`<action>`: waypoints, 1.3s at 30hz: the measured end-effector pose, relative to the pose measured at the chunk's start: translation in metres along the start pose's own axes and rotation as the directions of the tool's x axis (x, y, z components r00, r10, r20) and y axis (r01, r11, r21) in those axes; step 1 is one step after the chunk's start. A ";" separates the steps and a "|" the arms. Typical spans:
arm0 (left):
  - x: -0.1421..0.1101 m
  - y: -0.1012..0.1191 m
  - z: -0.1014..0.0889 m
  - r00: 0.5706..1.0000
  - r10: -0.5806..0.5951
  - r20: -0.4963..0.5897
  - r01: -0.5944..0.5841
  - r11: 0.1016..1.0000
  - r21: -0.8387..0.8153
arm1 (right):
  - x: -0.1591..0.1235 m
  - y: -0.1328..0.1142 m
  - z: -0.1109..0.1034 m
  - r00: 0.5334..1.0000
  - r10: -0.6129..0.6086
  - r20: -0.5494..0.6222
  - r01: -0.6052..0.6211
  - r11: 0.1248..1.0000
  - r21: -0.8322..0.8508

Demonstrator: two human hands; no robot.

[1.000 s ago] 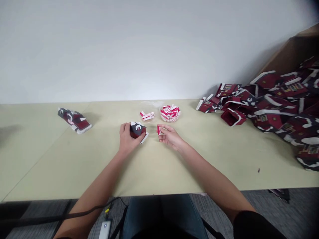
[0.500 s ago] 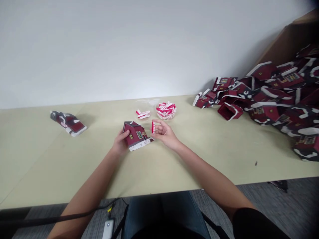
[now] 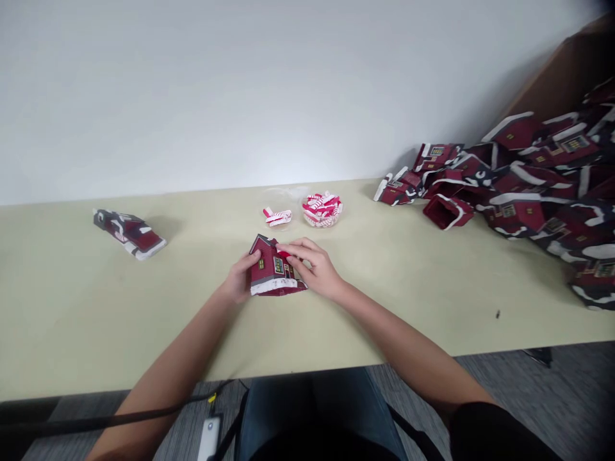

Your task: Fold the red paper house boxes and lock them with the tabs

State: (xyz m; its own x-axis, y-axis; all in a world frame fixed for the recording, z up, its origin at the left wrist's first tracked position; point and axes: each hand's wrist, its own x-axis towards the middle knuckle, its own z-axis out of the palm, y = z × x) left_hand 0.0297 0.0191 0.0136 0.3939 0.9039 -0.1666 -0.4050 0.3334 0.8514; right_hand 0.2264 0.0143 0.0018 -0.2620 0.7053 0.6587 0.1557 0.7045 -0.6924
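Red house in left hand

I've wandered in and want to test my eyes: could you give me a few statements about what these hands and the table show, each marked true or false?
1. The left hand holds a dark-red house. True.
2. The right hand has a small red piece in its fingers, at the house. True.
3. The round bowl has nothing in it. False: it is heaped with red-and-white pieces.
4. Another house lies toward the left end of the table. True.
5. The big pile of houses is on the left. False: it is on the right.
6. The two hands are far apart. False: they are close together at the house.
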 end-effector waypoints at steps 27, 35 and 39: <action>-0.001 -0.003 0.004 0.997 0.041 -0.069 -0.039 0.999 0.036 | 0.001 -0.005 -0.005 0.994 -0.045 -0.103 0.042 0.999 -0.024; 0.000 -0.005 0.002 0.995 0.029 -0.097 -0.024 0.998 0.058 | 0.001 -0.006 -0.003 0.991 -0.022 -0.130 0.018 0.999 -0.033; 0.000 -0.008 0.002 0.993 0.045 -0.108 -0.038 0.998 0.059 | 0.000 -0.005 -0.002 0.989 -0.029 -0.148 0.028 1.000 -0.013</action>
State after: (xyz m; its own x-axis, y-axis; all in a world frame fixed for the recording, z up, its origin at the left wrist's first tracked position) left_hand 0.0344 0.0164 0.0081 0.2844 0.9414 -0.1811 -0.3700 0.2820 0.8852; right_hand 0.2276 0.0110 0.0058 -0.1226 0.6883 0.7150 0.1608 0.7247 -0.6700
